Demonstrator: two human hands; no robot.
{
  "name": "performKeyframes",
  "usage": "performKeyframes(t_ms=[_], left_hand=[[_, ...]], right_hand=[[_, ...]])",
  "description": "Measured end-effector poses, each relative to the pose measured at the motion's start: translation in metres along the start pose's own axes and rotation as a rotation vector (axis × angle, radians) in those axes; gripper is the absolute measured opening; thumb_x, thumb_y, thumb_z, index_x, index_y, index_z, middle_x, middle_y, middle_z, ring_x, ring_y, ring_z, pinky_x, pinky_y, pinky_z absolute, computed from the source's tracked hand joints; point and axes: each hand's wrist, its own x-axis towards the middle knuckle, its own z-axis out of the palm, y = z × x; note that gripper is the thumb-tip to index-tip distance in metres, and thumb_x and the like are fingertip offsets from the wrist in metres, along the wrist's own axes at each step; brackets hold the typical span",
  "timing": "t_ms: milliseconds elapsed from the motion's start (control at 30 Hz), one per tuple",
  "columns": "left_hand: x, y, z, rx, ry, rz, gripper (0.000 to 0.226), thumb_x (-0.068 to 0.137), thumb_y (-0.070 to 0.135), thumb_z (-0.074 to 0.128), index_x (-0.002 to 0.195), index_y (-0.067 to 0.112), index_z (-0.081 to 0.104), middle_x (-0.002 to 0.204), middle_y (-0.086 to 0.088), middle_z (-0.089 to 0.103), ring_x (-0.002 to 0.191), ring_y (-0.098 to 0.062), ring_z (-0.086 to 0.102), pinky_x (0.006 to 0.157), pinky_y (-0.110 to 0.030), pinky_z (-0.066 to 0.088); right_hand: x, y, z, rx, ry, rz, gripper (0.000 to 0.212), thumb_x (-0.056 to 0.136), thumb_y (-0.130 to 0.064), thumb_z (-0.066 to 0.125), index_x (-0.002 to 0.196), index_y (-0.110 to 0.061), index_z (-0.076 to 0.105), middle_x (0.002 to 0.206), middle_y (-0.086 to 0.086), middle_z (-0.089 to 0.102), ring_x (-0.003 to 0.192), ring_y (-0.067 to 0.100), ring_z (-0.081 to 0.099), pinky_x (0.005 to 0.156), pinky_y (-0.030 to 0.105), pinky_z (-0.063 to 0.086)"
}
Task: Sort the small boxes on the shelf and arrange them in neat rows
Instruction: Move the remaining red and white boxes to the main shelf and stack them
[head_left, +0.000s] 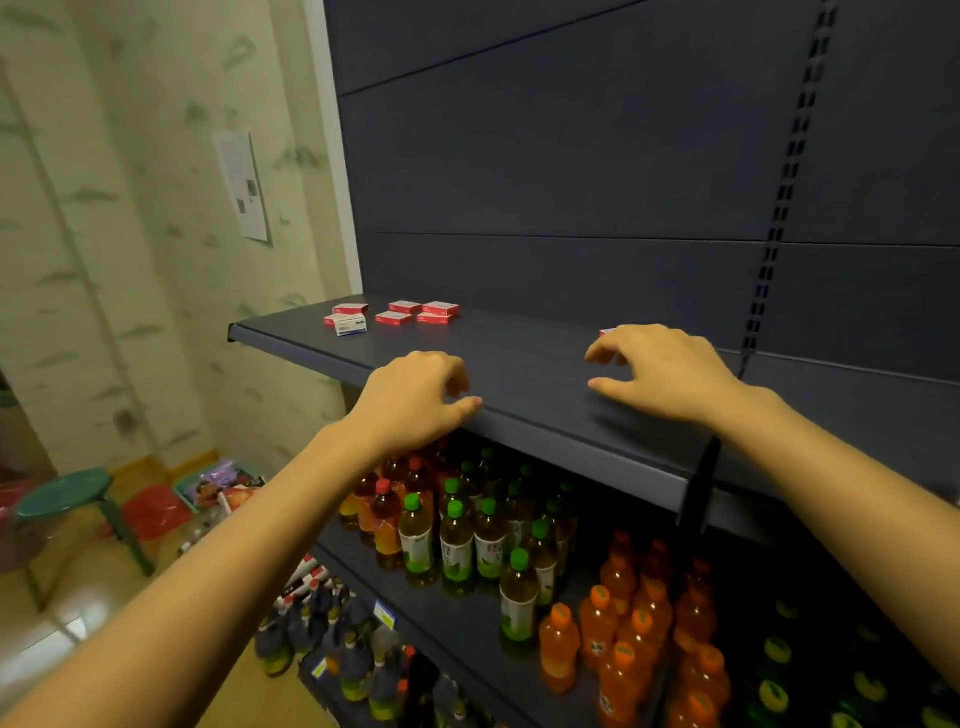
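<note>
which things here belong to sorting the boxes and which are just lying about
Part of the job: small red-and-white cardboard boxes at far left; one more box half hidden by the right hand; dark grey metal shelf; left hand.
Just lying about: green-capped plastic drink bottles; orange plastic bottles; round green stool; white paper sheet on wall.

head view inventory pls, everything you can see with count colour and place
boxes: about six, red and white, left rear of top shelf
box: one, red, mid shelf, mostly hidden
green-cap bottles: many, yellowish, shelf below
red-cap bottles: a few, left of those
orange bottles: many, further right
dark bottles: several, lowest shelf
stool: one, green, floor left
basket: one, greenish, floor by wall
paper: one, white, wall
left hand: shelf's front edge, fingers curled, holding nothing
right hand: over shelf, fingers bent above hidden box
</note>
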Motion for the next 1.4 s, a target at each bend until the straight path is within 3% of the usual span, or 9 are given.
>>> performKeyframes(t_ms=[167,400,600,767,867,1000,1133,1400], left_hand=[[0.07,-0.033,0.018,-0.033,0.012,0.053,0.033,0.088,0.044,0.053,0.106,0.017,0.061,0.11,0.0,0.064,0.097,-0.02,0.059,0.082,-0.038,0.051],[0.147,-0.082,0.044,-0.074,-0.022,0.103,0.033,0.088,0.042,0.054,0.106,0.015,0.062,0.107,-0.002,0.064,0.094,-0.021,0.06,0.081,-0.038,0.052],[0.19,-0.123,0.053,-0.08,-0.017,0.115,0.03,0.087,0.04,0.056,0.102,0.015,0.063,0.107,-0.002,0.065,0.094,-0.022,0.059,0.076,-0.031,0.046],[0.215,-0.166,0.055,-0.105,0.004,0.103,0.027,0.087,0.04,0.057,0.099,0.017,0.064,0.107,-0.002,0.065,0.096,-0.023,0.06,0.079,-0.033,0.047],[0.23,-0.194,0.057,-0.121,0.011,0.105,0.028,0.086,0.043,0.056,0.098,0.018,0.064,0.104,0.0,0.065,0.092,-0.02,0.059,0.079,-0.034,0.049],[0.254,-0.233,0.056,-0.128,-0.015,0.113,0.028,0.086,0.042,0.056,0.099,0.018,0.063,0.104,0.0,0.066,0.09,-0.019,0.058,0.081,-0.037,0.051],[0.28,-0.267,0.062,-0.171,-0.07,0.132,0.029,0.087,0.037,0.057,0.105,0.014,0.062,0.111,-0.005,0.065,0.098,-0.022,0.06,0.087,-0.041,0.051],[0.335,-0.298,0.101,-0.217,-0.329,0.231,0.05,0.088,0.026,0.059,0.132,0.006,0.046,0.138,-0.011,0.05,0.125,-0.025,0.049,0.105,-0.035,0.038]], right_hand=[[0.051,0.029,0.013,-0.036,0.019,0.137,0.034,0.089,-0.043,0.053,0.12,-0.029,0.056,0.122,-0.008,0.059,0.111,0.018,0.056,0.085,0.037,0.048],[0.108,0.07,0.048,-0.122,-0.092,0.384,0.041,0.087,-0.047,0.053,0.123,-0.026,0.054,0.126,-0.002,0.057,0.112,0.025,0.056,0.08,0.035,0.043],[0.147,0.084,0.08,-0.047,-0.183,0.615,0.062,0.083,-0.055,0.056,0.126,-0.01,0.048,0.13,0.009,0.05,0.116,0.029,0.05,0.085,0.039,0.042],[0.168,0.087,0.098,-0.037,-0.274,0.753,0.058,0.087,-0.051,0.052,0.126,-0.008,0.05,0.128,0.011,0.05,0.114,0.03,0.051,0.088,0.039,0.043],[0.182,0.081,0.102,-0.054,-0.286,0.759,0.052,0.089,-0.05,0.051,0.122,-0.011,0.054,0.123,0.009,0.054,0.107,0.028,0.054,0.081,0.035,0.043],[0.207,0.055,0.102,-0.087,-0.29,0.689,0.051,0.088,-0.049,0.052,0.126,-0.015,0.049,0.128,0.006,0.049,0.114,0.026,0.051,0.09,0.038,0.044],[0.234,0.011,0.101,-0.059,-0.202,0.56,0.045,0.089,-0.048,0.051,0.123,-0.018,0.048,0.125,0.003,0.047,0.112,0.023,0.051,0.085,0.036,0.042],[0.255,-0.061,0.104,0.024,-0.054,0.45,0.042,0.089,-0.048,0.05,0.124,-0.025,0.046,0.123,-0.004,0.048,0.107,0.016,0.052,0.083,0.035,0.046]])
